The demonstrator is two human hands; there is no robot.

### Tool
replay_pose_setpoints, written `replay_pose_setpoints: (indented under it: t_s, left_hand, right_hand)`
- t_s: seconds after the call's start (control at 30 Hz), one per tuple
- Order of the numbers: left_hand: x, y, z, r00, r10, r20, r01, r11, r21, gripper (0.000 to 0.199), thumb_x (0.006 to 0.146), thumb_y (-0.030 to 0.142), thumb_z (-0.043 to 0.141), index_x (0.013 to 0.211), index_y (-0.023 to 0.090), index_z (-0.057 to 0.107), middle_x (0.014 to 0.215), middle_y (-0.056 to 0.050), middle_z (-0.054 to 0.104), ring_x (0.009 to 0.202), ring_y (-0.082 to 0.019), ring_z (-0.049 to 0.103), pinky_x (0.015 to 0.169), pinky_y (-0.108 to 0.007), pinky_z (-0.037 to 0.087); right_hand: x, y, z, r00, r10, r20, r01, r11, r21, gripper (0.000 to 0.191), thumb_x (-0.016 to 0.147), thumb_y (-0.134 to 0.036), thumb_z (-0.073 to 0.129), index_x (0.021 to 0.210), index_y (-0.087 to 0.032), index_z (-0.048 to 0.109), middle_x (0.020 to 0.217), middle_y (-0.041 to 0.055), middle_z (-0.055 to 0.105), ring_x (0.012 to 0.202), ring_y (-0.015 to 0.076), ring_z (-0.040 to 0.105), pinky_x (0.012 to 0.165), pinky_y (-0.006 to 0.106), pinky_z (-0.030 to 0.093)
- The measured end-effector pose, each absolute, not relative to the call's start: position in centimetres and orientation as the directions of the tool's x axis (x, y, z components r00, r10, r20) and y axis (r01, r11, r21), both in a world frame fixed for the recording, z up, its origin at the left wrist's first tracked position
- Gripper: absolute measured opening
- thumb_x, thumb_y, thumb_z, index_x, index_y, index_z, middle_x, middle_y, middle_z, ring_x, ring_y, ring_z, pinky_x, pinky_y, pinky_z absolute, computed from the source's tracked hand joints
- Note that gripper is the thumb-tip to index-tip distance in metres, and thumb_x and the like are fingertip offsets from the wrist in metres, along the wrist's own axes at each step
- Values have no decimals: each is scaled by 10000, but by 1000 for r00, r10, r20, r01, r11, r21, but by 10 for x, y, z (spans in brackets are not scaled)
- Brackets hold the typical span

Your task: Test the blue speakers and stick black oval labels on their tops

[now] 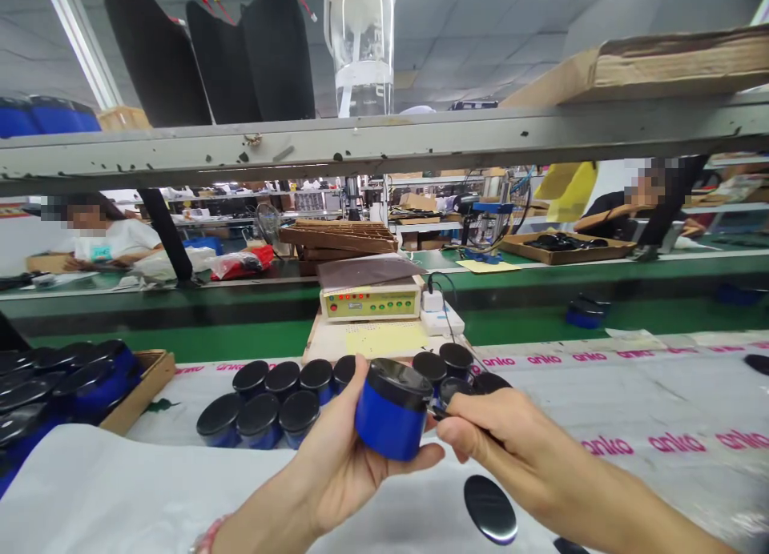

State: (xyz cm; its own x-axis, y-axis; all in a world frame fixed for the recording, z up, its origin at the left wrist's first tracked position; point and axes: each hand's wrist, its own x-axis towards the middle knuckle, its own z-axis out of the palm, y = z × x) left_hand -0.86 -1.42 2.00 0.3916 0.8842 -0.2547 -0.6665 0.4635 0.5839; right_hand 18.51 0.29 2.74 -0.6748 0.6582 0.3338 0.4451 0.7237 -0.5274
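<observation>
The left hand (pixel 342 466) comes in from the lower edge, palm turned up, its thumb along one side of a blue cylinder with a glossy black top (pixel 390 418) and its fingers curled under the other; the cylinder is held slightly tilted, above the tabletop (pixel 654 406). The right hand (pixel 510 438) reaches in from the lower right, thumb and forefinger pinched on a slim dark item (pixel 438 411) at the cylinder's side; I cannot tell what the item is. Beyond the hands, a cluster of black-topped blue cylinders (pixel 279 410) and a control box (pixel 371 299) limit forward room. A cardboard tray (pixel 141 386) bounds the left, and a shelf (pixel 420 142) crosses overhead. Open printed covering stretches to the right; a black disc (pixel 490 509) lies near, below the right hand.
</observation>
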Motion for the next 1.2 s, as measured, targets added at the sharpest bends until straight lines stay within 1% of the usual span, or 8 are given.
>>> replay_pose_setpoints:
  t_s: [0.2,0.3,0.4,0.5,0.6,0.7,0.83,1.2]
  left_hand:
    - [-11,-16,19,312,949,-44,-498,203,843,493,781,540,648,1103,177,563,1042,-94,638,873,-201,629,771,-381,553]
    - [-12,-18,22,255,963,89,-233,-28,972,545,656,461,790,1055,203,526,990,-57,631,872,-210,619,752,-334,531]
    - [-12,-22,28,212,961,176,87,-198,976,580,632,434,808,1089,237,510,985,-37,634,886,-215,616,799,-329,513]
    - [-11,-25,31,273,902,336,405,-424,810,650,638,454,796,1201,290,517,1138,-67,581,978,-251,605,872,-369,509]
    - [-8,-27,30,394,612,685,565,-749,345,649,715,441,742,1282,240,498,1151,-118,549,1071,-273,561,929,-389,495]
    - [-3,-28,23,481,261,837,553,-831,-58,421,831,323,652,1180,121,527,1100,-154,572,1132,-274,529,975,-419,477]
    - [1,-32,15,463,225,857,548,-833,-77,61,868,122,552,922,146,536,1244,-178,488,1266,-282,431,1011,-425,458]
    - [-7,-33,19,511,332,793,557,-830,-11,252,824,165,630,1024,134,480,1167,-174,581,1189,-326,510,972,-435,497]
  right_hand:
    - [185,-4,31,-611,747,263,587,650,-483,374,964,-427,337,668,-229,453,574,-33,483,505,122,402,494,260,277]
    - [185,-4,26,-599,757,259,581,635,-509,357,964,-406,331,691,-237,487,563,-35,496,492,124,428,480,252,293]
    - [184,-3,14,-596,743,305,543,653,-528,362,965,-380,317,648,-230,407,547,-36,480,476,122,432,468,241,320]
    - [184,-2,2,-592,721,360,467,671,-577,259,953,-308,320,732,-242,437,633,-17,560,551,139,532,516,227,412]
    - [184,-4,-2,-551,694,463,379,703,-601,169,926,-228,331,891,-251,494,758,8,635,663,159,612,603,228,484]
    - [185,-4,-1,-548,638,541,331,759,-560,214,910,-171,335,933,-256,530,769,8,653,607,150,604,581,224,494]
    - [185,-4,0,-581,567,584,297,816,-497,257,915,-168,338,1023,-262,550,709,2,651,511,151,568,507,232,479]
    - [183,-3,-16,-565,557,609,276,823,-497,183,931,-163,351,936,-250,511,696,-8,642,533,146,594,497,228,474]
